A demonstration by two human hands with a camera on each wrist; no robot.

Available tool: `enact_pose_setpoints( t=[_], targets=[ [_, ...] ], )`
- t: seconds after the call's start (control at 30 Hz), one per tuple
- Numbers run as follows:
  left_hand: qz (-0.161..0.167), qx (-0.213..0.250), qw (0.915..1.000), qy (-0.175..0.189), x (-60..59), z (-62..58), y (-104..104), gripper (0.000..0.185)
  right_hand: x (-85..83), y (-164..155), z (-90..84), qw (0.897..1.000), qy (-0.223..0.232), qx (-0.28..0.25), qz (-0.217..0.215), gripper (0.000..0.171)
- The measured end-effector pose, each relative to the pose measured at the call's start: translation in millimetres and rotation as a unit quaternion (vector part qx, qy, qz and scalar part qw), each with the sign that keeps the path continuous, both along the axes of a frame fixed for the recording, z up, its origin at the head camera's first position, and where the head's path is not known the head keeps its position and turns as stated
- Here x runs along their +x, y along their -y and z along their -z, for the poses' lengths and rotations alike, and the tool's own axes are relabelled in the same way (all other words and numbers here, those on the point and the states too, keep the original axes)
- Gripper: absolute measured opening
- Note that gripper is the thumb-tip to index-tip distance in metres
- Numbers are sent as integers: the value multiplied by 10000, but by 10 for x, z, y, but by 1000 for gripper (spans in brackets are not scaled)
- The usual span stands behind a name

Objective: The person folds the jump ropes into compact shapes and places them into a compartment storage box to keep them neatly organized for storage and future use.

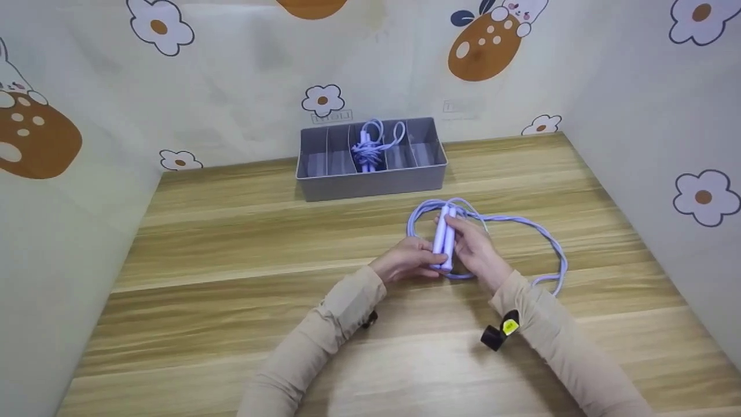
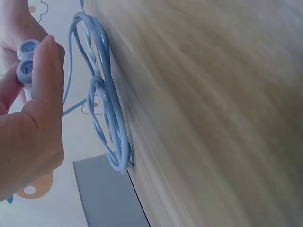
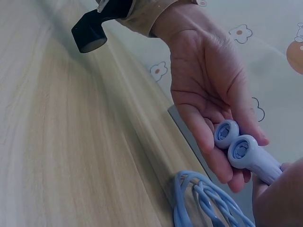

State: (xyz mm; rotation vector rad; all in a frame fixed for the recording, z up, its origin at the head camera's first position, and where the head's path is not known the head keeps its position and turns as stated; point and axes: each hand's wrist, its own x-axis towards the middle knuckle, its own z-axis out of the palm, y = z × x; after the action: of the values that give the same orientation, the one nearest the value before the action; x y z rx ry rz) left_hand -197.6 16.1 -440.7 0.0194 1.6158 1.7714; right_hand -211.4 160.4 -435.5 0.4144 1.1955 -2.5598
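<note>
Both hands meet over the wooden table (image 1: 231, 243), holding the two lilac handles (image 1: 444, 237) of a skipping rope side by side. The left hand (image 1: 408, 260) cups their butt ends with curled fingers, and the right hand (image 1: 477, 249) wraps them from the other side. The rope cord (image 1: 538, 231) lies in loose loops beyond and to the right of the hands, partly coiled just past the fingertips. The handles look like smooth, hard plastic cylinders with round recessed end caps, and the cord seems thin, glossy and springy. Because of that spring, the loops could slide on the slick wood grain or tangle, and a loose grip might let one handle slip. Well beyond the hands sits a grey divided organiser (image 1: 370, 176) holding another bundled rope (image 1: 370, 147).
</note>
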Motion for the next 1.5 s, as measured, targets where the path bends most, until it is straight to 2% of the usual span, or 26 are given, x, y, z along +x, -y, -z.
enact_pose_setpoints(
  t=[0.2,0.4,0.5,0.57,0.67,0.73,0.83,0.9,0.97,1.03,1.17,1.27,1.33,1.4,1.5],
  targets=[
    [-122,-85,9998,-98,24,10,-30,6,21,6,-25,10000,-18,0,-72,33],
    [-104,-58,9999,-117,45,-1,22,4,63,-11,-16,9992,-206,271,-217,14],
    [-35,80,10000,-18,50,-45,75,10,75,-36,-11,9974,-339,602,-211,13],
    [0,133,9999,50,55,-91,114,10,86,-52,-17,9933,-476,1047,-65,11],
    [43,48,10000,41,61,-164,173,8,92,-80,-30,9802,-812,1772,343,24],
    [71,-83,9999,-50,65,-210,209,6,83,-92,-40,9662,-1160,2142,841,31],
    [170,-266,9992,-248,71,-264,255,4,45,-114,-51,9424,-1880,2224,1646,24],
    [265,-354,9982,-399,76,-291,282,10,12,-123,-68,9258,-2323,2136,2080,18],
    [376,-333,9976,-475,83,-314,307,15,-21,-128,-86,9124,-2631,2119,2312,20],
    [468,-265,9973,-495,90,-333,329,18,-47,-125,-101,9065,-2765,2257,2256,28],
    [625,-150,9969,-461,104,-375,370,17,-83,-81,-88,9102,-2764,2699,1495,50],
    [770,-30,9959,-470,109,-423,402,18,-104,-15,-54,9224,-2527,2779,902,54],
    [902,135,9945,-507,108,-464,427,21,-115,31,-40,9278,-2395,2763,743,47],
    [945,339,9934,-551,100,-510,455,22,-120,68,-36,9284,-2344,2787,735,33],
    [792,583,9938,-520,75,-583,510,19,-117,112,-60,9291,-2385,2729,740,16]
  ],
)
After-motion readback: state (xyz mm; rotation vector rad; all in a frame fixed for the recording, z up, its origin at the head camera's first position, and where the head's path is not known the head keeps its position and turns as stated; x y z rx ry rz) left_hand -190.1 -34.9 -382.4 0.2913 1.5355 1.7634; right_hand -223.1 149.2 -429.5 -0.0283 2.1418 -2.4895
